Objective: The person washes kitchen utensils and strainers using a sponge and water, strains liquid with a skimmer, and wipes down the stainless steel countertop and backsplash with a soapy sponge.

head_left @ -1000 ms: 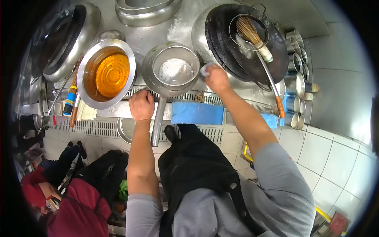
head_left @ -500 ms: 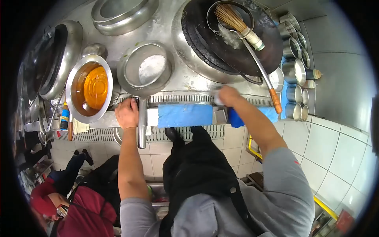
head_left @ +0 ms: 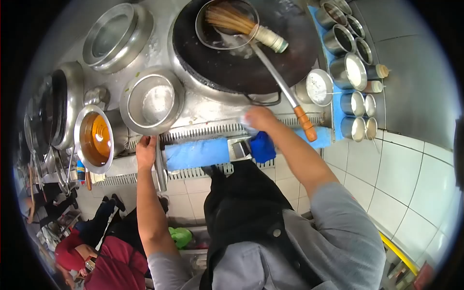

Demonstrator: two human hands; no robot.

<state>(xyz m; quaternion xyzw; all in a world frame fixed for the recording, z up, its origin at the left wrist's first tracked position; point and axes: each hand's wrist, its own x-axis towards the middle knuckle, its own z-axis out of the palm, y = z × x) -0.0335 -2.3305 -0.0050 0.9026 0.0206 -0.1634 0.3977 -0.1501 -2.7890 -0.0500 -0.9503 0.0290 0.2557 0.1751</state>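
Note:
My left hand (head_left: 146,152) is at the counter's front edge, close beside the handle of a steel saucepan (head_left: 152,104). Its fingers look extended and hold nothing I can see. Over the slotted drain strip, my right hand (head_left: 260,118) is blurred and closed around something pale that I cannot make out. A blue cloth (head_left: 263,147) lies just below that wrist. Beyond this hand sits a black wok (head_left: 193,63) on the burner. A long ladle with a wooden grip (head_left: 304,123) lies across the wok, with a bamboo brush (head_left: 232,19) resting in its round head.
A steel bowl of orange oil (head_left: 100,135) stands at left. Several steel pots (head_left: 349,71) line the right side, beside a pot of white contents (head_left: 319,88). A folded blue cloth (head_left: 197,153) lies along the front edge. A person in red (head_left: 113,261) is at lower left.
The view has shifted, so the stove's things appear farther left. The wok now lies flatter over its burner ring. My right hand stays over the drain strip; my left stays by the saucepan handle.

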